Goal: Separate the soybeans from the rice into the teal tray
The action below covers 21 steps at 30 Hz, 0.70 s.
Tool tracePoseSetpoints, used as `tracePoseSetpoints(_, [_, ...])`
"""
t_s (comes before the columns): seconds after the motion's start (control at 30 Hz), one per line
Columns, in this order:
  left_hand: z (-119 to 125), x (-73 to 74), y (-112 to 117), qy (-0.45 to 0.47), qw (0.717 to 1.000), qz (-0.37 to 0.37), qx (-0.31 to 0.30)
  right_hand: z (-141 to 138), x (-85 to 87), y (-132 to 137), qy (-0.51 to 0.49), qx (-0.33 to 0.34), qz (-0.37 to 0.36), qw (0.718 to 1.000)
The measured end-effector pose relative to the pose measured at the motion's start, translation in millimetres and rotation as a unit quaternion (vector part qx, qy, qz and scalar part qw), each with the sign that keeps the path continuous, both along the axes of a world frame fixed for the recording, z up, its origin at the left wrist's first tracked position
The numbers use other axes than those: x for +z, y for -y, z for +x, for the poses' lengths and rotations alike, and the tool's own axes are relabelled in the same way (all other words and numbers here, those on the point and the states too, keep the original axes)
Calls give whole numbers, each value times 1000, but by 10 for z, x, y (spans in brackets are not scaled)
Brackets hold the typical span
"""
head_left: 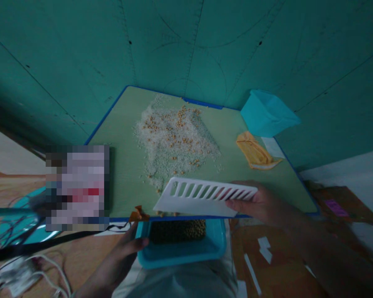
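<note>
My right hand [261,205] is closed on a white slotted plastic scraper [202,196], held flat at the near edge of a green board with a blue rim [112,111]. A pile of white rice mixed with yellow beans [174,138] lies on the board's middle. Just below the board's near edge, my left hand [121,252] grips the left side of a blue tray [180,256], which holds several beans [178,230].
A turquoise box [269,114] and a crumpled yellow bag [255,151] sit at the board's right. A teal cutting mat [65,62] covers the table behind. Cables [34,269] and a blurred patch lie at left; brown cardboard [282,269] lies at right.
</note>
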<state>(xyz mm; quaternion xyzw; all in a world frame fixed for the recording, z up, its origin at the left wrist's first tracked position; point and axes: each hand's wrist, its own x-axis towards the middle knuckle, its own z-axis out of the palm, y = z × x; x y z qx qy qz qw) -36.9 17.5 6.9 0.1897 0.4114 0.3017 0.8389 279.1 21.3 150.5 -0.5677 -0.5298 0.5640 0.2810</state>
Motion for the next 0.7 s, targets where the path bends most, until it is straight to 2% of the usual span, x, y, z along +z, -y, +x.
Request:
tracePoseSetpoints(0.23, [-19,-7,-13,-9,1000,-1,-16,-4,-56,2,-20,15,4,1000])
tracePoseSetpoints(0.4, [-15,11,-19,-7,1000,-11,-6,41,-119,34,18,24,-5,1000])
tracePoseSetpoints(0.7, [4,69,-25,-21,1000,-1,3,16,-55,46,17,18,-23,999])
